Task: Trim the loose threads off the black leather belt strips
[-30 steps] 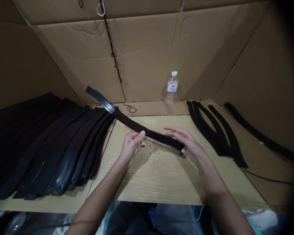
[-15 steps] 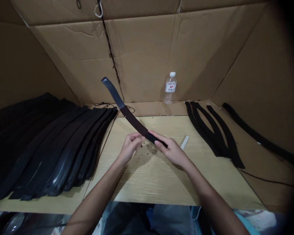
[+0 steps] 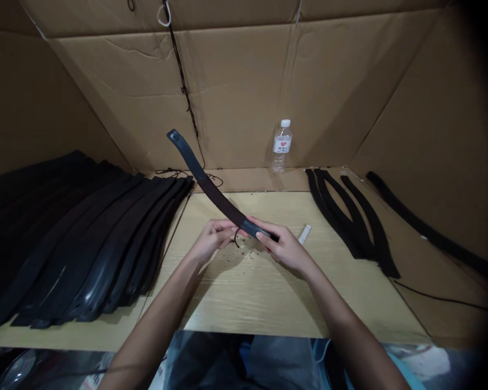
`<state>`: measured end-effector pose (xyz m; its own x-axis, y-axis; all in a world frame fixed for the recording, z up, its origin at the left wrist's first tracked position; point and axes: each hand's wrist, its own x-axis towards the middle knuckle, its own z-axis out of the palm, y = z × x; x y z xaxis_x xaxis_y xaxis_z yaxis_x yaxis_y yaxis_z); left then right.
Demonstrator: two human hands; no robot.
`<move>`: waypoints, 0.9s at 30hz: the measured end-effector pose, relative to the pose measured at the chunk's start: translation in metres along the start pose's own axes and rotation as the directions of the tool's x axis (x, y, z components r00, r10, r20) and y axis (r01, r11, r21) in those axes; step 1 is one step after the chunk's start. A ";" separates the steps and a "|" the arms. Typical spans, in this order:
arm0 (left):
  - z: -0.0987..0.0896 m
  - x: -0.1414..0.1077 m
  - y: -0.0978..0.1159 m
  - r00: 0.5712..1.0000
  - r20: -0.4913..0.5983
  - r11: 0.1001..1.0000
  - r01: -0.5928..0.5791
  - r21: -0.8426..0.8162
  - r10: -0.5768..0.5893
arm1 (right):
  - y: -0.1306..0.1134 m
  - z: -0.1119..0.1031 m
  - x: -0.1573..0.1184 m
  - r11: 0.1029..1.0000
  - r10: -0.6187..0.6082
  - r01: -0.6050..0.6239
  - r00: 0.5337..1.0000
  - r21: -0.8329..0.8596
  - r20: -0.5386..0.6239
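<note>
A long, curved dark strip [image 3: 223,203] slants across the middle of the view, raised above the table. Its middle section is dark brown and its far end has a small hole. My right hand [image 3: 282,244] grips the near end, thumb on top and fingers along the far edge. Below the strip's edge, my left hand [image 3: 215,238] is closed in a pinch, fingertips touching or very close to the strip. A thin dark strand [image 3: 236,238] curls down at those fingertips; its upper end is partly hidden. Dark crumbs [image 3: 246,254] lie on the table beneath.
Many similar dark strips [image 3: 85,244] overlap in a pile at left. Several more [image 3: 352,216] lie at right, one [image 3: 431,233] against the cardboard. A clear bottle [image 3: 282,146] stands at the back. A small whitish stick [image 3: 305,234] lies behind my right hand. Cardboard walls [image 3: 236,97] surround the table.
A thin dark strand now shows hanging at my left fingertips. My left hand has shifted slightly along the strip's lower edge. The strip's near end has tilted, showing more of its upper face.
</note>
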<state>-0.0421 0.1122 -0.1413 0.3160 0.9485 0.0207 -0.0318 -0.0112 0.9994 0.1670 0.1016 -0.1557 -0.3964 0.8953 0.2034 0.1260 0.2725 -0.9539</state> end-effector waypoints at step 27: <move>-0.002 0.000 -0.003 0.978 -0.156 0.991 -0.137 -0.005 0.135 | 0.002 -0.004 -0.004 0.944 0.133 -0.209 0.950 0.256 0.283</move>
<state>-0.0441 0.1135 -0.1448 0.1569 0.9760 0.1508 -0.0797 -0.1397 0.9870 0.1727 0.1005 -0.1574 -0.6174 0.7867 0.0037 -0.0316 -0.0202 -0.9993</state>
